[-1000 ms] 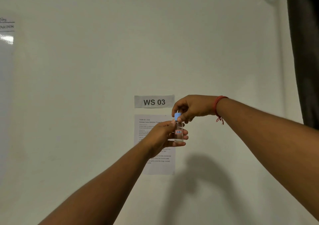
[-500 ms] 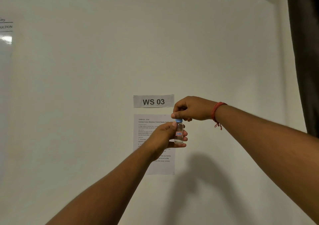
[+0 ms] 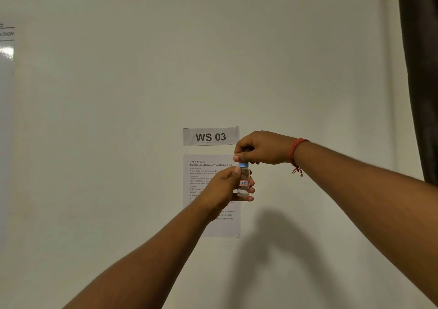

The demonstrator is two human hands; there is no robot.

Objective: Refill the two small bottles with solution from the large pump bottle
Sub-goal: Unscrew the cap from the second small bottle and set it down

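I hold a small clear bottle (image 3: 244, 180) upright in front of the wall, at arm's length. It carries a small label with red and blue marks and has a blue cap (image 3: 243, 165). My left hand (image 3: 226, 188) grips the bottle's body from the left, fingers wrapped behind it. My right hand (image 3: 262, 148) comes from above, and its thumb and fingers pinch the blue cap. A red thread band sits on my right wrist. The second small bottle and the large pump bottle are out of view.
A white wall fills the view. A "WS 03" sign (image 3: 211, 136) and a printed task sheet (image 3: 213, 223) hang behind my hands. A dark curtain (image 3: 419, 71) hangs at the right edge. Part of another notice (image 3: 6, 33) shows at the far left.
My right hand has lowered onto the blue cap, covering more of it. The bottle has sunk slightly in my left hand's grip.
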